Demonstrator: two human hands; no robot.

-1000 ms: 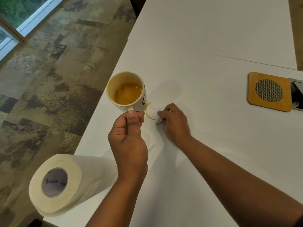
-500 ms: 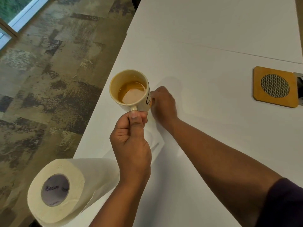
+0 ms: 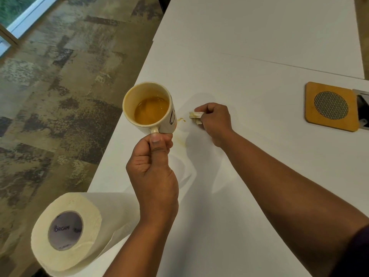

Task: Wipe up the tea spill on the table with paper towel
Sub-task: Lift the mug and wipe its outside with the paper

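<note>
My left hand [image 3: 153, 166] grips the handle of a cream mug [image 3: 148, 106] half full of tea and holds it lifted over the white table [image 3: 249, 66] near its left edge. My right hand [image 3: 215, 120] pinches a crumpled, tea-stained wad of paper towel [image 3: 195, 116] against the table just right of the mug. Thin yellow tea streaks [image 3: 182, 119] show on the table between the mug and the wad, with a fainter one [image 3: 180, 139] below. A paper towel roll [image 3: 67, 232] lies on its side at the near left corner.
A loose white sheet [image 3: 185, 172] from the roll trails on the table under my left wrist. A wooden coaster with a round mesh centre [image 3: 331, 106] sits at the right, next to a metal fitting [image 3: 362, 108]. The table's left edge drops to patterned carpet [image 3: 60, 96].
My right hand has pulled back to the right from beside the mug with the wad, now stained yellow. The tea ring is reduced to thin streaks. The mug stays lifted in my left hand.
</note>
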